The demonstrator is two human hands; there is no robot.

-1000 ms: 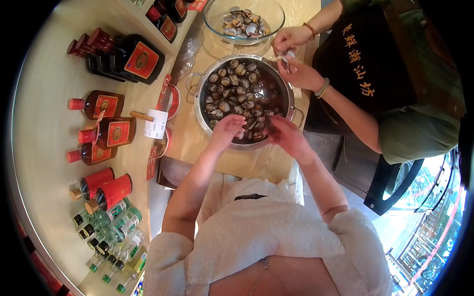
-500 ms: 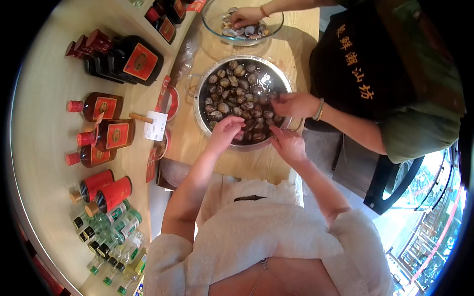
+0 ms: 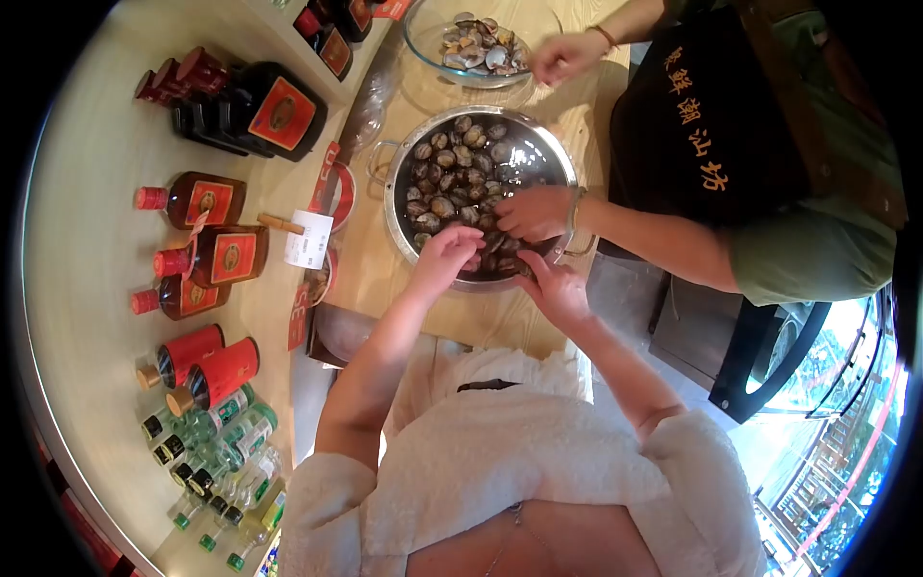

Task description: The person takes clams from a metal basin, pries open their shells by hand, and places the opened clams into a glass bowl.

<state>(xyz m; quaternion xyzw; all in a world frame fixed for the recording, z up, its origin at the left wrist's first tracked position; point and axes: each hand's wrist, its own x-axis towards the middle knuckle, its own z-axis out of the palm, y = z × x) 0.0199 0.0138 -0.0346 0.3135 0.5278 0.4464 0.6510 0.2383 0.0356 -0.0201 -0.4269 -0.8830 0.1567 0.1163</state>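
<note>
A round steel pan [image 3: 395, 223] with loop handles holds many dark, ribbed clams [image 3: 442, 183] in murky water. Over the pan's near left side, my left hand [image 3: 448, 260] has its fingers curled together among the shells; whatever is in them is hidden. At the near right rim, my right hand [image 3: 558, 290] pinches what looks like a dark clam [image 3: 524, 270] between thumb and fingers. A co-worker's hand [image 3: 535, 213] reaches into the pan just beyond my hands. The co-worker's other hand [image 3: 567, 58] is beside a glass bowl [image 3: 420, 53] of opened clams [image 3: 484, 48].
Shelves on the left carry dark bottles with red labels [image 3: 286, 113], red cylinders [image 3: 226, 372] and clear bottles [image 3: 252, 431]. A paper slip [image 3: 309, 239] is clipped near the wooden table's [image 3: 481, 315] left edge. The co-worker in a black apron [image 3: 697, 115] stands on the right.
The co-worker's far hand has left the glass bowl and moved right. Their nearer hand has moved left, deeper into the pan. My hands have barely shifted.
</note>
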